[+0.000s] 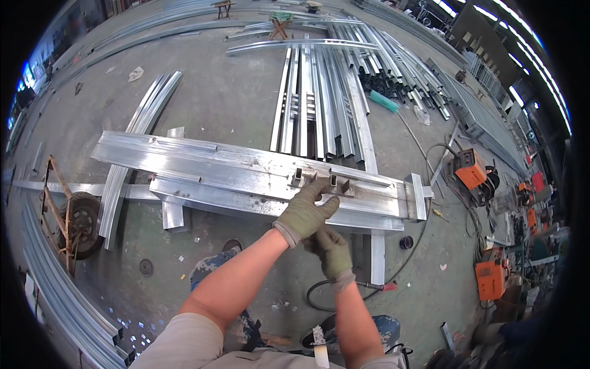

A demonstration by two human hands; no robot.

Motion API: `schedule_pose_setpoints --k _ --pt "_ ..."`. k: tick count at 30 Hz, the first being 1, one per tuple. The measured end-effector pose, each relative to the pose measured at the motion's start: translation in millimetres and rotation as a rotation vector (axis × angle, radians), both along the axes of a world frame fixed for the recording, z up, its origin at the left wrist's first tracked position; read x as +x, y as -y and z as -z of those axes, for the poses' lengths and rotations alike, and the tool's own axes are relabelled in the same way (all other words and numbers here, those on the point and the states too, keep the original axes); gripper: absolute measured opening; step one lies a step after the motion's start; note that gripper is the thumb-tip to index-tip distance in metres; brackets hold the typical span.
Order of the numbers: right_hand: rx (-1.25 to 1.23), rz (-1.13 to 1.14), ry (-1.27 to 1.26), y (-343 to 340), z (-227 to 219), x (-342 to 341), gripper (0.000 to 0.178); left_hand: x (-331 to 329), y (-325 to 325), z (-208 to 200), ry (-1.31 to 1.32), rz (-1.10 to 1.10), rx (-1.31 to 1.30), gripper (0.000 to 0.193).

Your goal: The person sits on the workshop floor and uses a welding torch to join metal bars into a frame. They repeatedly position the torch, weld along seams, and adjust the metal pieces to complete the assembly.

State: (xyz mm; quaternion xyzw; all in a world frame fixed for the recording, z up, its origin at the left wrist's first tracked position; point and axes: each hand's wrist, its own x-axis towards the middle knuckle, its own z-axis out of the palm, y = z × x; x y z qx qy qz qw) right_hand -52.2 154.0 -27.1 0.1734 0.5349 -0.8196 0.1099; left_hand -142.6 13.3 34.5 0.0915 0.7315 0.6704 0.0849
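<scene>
Both hands wear olive-green work gloves. My left hand (305, 211) reaches over the near side of a long silvery metal beam (246, 169), thumb and fingers apart. Its fingertips are beside several short cut pieces of square tube (333, 180) on the beam's top; whether they touch one is hard to tell. My right hand (335, 253) is lower and nearer to me, just in front of the beam's near edge. Its fingers curl leftward below my left hand, partly in shade, and anything in them is hidden. A short metal channel (416, 197) crosses the beam's right end.
Long metal profiles (322, 104) lie beyond the beam, with more at the left (61, 277). A wheeled cart (80, 218) stands left. Orange machines (470, 168) and cables are at right. A cable with a red end (388, 286) lies near my right forearm.
</scene>
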Motion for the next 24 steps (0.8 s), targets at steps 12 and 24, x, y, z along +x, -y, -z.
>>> schedule_pose_setpoints --k 12,24 --pt "0.273 -0.07 0.172 -33 33 162 0.04 149 68 -85 -0.941 -0.31 0.134 0.021" --pt "0.134 0.063 0.296 -31 61 183 0.026 313 38 -209 -1.514 -0.717 0.286 0.066"
